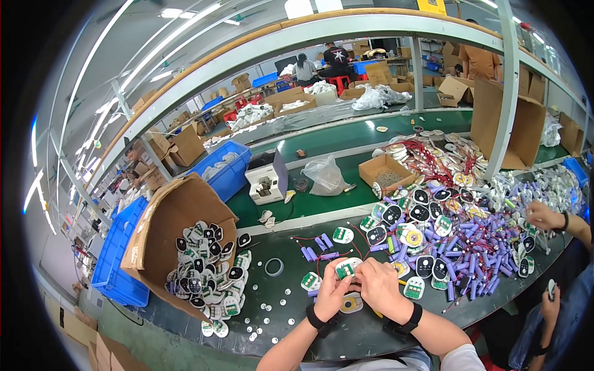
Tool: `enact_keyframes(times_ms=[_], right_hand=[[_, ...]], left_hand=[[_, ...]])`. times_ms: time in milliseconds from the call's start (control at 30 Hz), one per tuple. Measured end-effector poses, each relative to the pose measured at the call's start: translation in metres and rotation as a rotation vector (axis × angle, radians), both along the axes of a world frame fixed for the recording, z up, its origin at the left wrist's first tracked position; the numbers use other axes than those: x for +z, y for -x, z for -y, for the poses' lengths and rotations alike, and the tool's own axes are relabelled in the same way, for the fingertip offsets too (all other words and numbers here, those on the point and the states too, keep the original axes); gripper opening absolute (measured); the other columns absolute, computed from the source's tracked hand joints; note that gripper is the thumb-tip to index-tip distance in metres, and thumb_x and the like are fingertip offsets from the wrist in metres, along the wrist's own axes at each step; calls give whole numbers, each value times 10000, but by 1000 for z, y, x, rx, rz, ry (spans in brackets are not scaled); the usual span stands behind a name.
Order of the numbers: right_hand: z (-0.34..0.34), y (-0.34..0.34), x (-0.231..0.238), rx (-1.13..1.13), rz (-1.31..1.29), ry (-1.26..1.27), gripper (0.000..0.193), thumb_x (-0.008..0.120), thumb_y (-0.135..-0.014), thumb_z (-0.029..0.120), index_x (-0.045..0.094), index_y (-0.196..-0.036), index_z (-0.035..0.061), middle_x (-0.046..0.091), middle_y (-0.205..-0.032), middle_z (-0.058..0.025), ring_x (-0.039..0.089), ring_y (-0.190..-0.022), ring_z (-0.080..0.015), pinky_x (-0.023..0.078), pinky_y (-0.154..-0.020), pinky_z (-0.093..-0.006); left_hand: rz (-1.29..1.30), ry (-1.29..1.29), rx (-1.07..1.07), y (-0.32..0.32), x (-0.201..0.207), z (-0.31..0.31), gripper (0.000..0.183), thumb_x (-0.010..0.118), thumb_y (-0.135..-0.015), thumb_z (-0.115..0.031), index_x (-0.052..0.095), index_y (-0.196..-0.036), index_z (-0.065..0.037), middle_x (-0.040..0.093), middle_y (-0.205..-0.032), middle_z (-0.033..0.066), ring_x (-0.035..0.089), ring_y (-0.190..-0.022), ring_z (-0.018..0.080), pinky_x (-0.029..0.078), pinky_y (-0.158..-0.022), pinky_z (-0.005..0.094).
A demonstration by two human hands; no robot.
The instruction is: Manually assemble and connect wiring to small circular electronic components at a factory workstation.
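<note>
Both my hands meet over the near middle of the dark bench. Between the fingertips of my left hand [333, 298] is a white rounded housing with a green circuit board [348, 267]. The fingers of my right hand [382, 289] are bent against its near right side; what they pinch is hidden. A white disc with a yellow ring [351, 303] lies just below my hands. Left of them rests another green-board housing [310, 281], and beyond them a similar one [342, 235]. Purple cylindrical battery cells [322, 242] with red wires lie close by.
A large heap of purple cells [470, 253] fills the right, where a co-worker's hands [544, 216] are. At left, a tipped cardboard box [154, 232] spills housings. A tape roll [274, 267] and small white discs [267, 307] lie nearby. A metal post [508, 93] stands at right.
</note>
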State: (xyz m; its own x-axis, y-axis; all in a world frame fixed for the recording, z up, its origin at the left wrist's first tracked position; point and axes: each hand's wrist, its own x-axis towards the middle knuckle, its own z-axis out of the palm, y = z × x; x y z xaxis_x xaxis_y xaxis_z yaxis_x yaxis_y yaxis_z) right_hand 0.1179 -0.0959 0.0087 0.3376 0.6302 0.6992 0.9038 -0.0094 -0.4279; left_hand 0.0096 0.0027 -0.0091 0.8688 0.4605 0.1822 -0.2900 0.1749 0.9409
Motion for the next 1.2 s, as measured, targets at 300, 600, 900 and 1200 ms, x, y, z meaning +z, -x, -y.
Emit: enact_keyframes(times_ms=[300,600,900,1200], right_hand=[[-1,-1,1,38,52,-37,129,632,-683,22,518,-730,58,521,-690,-65,527,-609,-252,366,-539,-361],[-3,1,-3,27,50,-88,146,625,-647,-5,516,-723,55,537,-706,-78,520,-590,-260,367,-531,-356],[-4,0,-3,44,165,-50,221,689,-619,80,507,-744,64,503,-695,-60,519,-600,-239,357,-525,-342],[-3,-7,1,131,167,-8,268,684,-599,109,501,-785,46,479,-741,-73,534,-691,-234,408,-569,-343]], left_hand=[[5,-27,38,-2,-4,0,393,432,-911,25,305,-1273,-60,486,-1146,96,560,-968,164,518,-816,331],[-57,-124,99,-1,1,4,410,432,-916,5,279,-1292,-57,467,-1184,115,554,-1018,180,517,-833,334],[-55,-131,71,0,-5,-1,412,436,-914,4,278,-1291,-49,460,-1196,115,549,-1033,183,515,-844,337],[-43,7,-28,2,0,-5,380,416,-930,-5,283,-1285,-37,468,-1173,132,575,-1018,223,542,-789,357]])
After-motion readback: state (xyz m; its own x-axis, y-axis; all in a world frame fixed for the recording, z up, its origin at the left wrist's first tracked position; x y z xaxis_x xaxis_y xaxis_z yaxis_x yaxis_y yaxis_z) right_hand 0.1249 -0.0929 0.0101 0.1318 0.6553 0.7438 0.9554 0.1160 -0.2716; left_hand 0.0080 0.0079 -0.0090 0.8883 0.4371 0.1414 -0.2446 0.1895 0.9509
